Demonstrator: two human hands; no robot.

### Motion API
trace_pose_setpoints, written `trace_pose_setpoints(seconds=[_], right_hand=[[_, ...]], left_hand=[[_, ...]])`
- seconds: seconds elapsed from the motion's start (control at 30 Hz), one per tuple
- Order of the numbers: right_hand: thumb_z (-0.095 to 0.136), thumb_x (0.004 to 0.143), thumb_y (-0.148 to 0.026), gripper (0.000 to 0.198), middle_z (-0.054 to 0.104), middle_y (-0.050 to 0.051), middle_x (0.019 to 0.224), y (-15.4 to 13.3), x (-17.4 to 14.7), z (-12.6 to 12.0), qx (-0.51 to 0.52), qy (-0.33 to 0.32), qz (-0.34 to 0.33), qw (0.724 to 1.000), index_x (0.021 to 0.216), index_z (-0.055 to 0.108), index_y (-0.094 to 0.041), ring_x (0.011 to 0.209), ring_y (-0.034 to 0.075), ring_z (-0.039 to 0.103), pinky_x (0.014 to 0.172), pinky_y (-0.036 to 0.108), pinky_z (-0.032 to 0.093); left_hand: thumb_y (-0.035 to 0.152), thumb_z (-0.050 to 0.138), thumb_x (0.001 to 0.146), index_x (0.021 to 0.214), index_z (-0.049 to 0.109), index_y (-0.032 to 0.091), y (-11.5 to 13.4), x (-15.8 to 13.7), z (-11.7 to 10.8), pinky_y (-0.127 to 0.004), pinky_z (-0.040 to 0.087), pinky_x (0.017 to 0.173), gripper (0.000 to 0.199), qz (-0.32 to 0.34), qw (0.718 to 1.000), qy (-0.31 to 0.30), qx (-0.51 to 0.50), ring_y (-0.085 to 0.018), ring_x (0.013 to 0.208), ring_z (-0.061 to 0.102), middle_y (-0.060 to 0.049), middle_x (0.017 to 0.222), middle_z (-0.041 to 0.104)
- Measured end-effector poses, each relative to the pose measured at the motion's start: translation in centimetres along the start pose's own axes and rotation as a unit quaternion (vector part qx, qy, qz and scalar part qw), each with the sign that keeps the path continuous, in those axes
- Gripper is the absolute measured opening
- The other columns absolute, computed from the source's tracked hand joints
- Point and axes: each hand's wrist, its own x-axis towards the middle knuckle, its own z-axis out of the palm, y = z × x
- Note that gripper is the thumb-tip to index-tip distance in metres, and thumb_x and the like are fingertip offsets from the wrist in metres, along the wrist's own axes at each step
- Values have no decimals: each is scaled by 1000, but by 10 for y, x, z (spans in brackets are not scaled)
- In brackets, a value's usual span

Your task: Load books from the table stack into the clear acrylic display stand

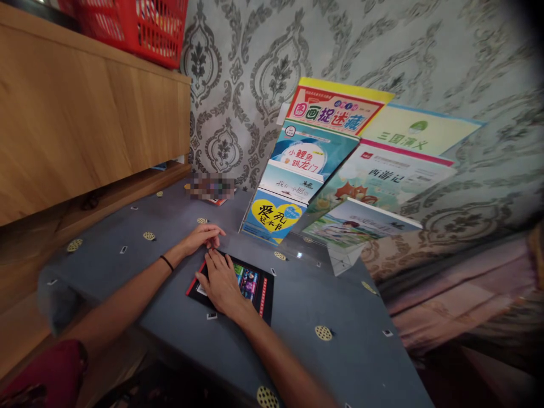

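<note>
A black book or magazine [266, 294] with small coloured pictures and a red strip lies flat on the blue-grey tablecloth. My right hand [221, 280] rests palm down across its left part, fingers stretched out and partly spread, hiding much of the cover. Just beyond the book's upper left corner is my left hand [204, 235], with a dark band [167, 262] at the wrist. Its fingers are loosely bent and apart, with nothing visible in them; whether a fingertip touches the book I cannot tell.
A clear display rack [340, 262] with several upright books, including a blue one with a yellow heart [272, 218], stands beyond my hands. A blurred-out item [212, 188] lies near the wall. At left is a wooden cabinet [93, 107] bearing a red basket [159, 34].
</note>
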Motion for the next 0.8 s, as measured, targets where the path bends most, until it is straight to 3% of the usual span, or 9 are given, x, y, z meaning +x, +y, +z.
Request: trace_pose_setpoints(seconds=[0.37,0.67,0.8], right_hand=[[45,101,-44,54,48,18,151,-1,6,-1,-10,9,18,1000,143,49,-10,141,30,40,118,53,30],[47,101,-37,56,41,17,156,2,-6,-11,3,-28,25,999,148,42,-9,147,28,34,122,54,24],[46,101,-37,57,38,16,157,1,-11,-8,1,-21,30,999,150,39,-9,149,27,30,122,55,22]], left_hand=[[54,71,77,96,70,11,-2,0,-1,-19,35,49,48,1,1000,-7,16,-10,56,56,-3,66,66],[56,63,81,97,68,13,2,-6,3,-21,42,54,46,22,992,-38,118,-13,63,61,-5,73,71],[51,54,88,102,68,14,4,-21,7,-26,50,66,41,64,976,-36,207,-18,76,67,-7,86,75]])
